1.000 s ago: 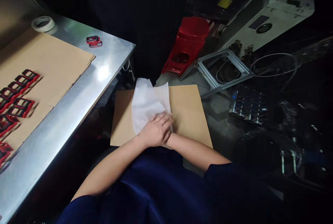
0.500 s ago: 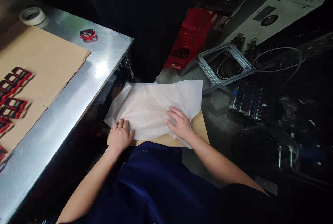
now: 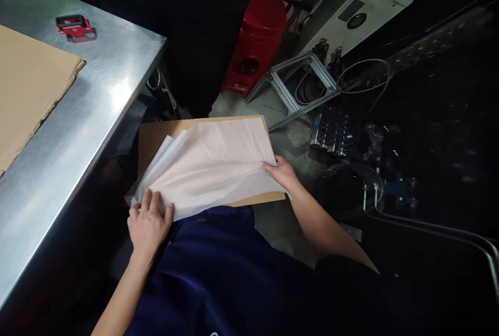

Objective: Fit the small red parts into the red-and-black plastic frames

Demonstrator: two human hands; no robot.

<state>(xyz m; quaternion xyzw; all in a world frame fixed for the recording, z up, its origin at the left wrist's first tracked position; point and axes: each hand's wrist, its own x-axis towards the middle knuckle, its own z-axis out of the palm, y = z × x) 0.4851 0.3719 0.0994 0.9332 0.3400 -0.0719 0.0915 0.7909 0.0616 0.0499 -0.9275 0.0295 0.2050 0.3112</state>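
A thin white packing sheet [image 3: 218, 154] with a creased surface lies over a piece of brown cardboard [image 3: 154, 136] in front of my body. Cardboard shows along the far side and at the lower right. My left hand [image 3: 148, 224] rests with spread fingers on the sheet's near left corner. At the right edge my right hand [image 3: 283, 173] pinches the sheet, its thumb on top and the other fingers mostly hidden behind. Whether those fingers also grip the cardboard, I cannot tell.
Left stands a metal table [image 3: 113, 60] bearing a cardboard sheet [image 3: 31, 76] and a red and black part [image 3: 76, 28]. Beyond are a red plastic stool [image 3: 255, 34], a metal frame [image 3: 300, 84] and a pale machine cabinet [image 3: 362, 8]. Bent metal tubes [image 3: 429, 224] run at right.
My right hand has gone from lying flat on the sheet to pinching its right edge. The sheet has shifted nearer, uncovering cardboard at the far side. The view has swung right.
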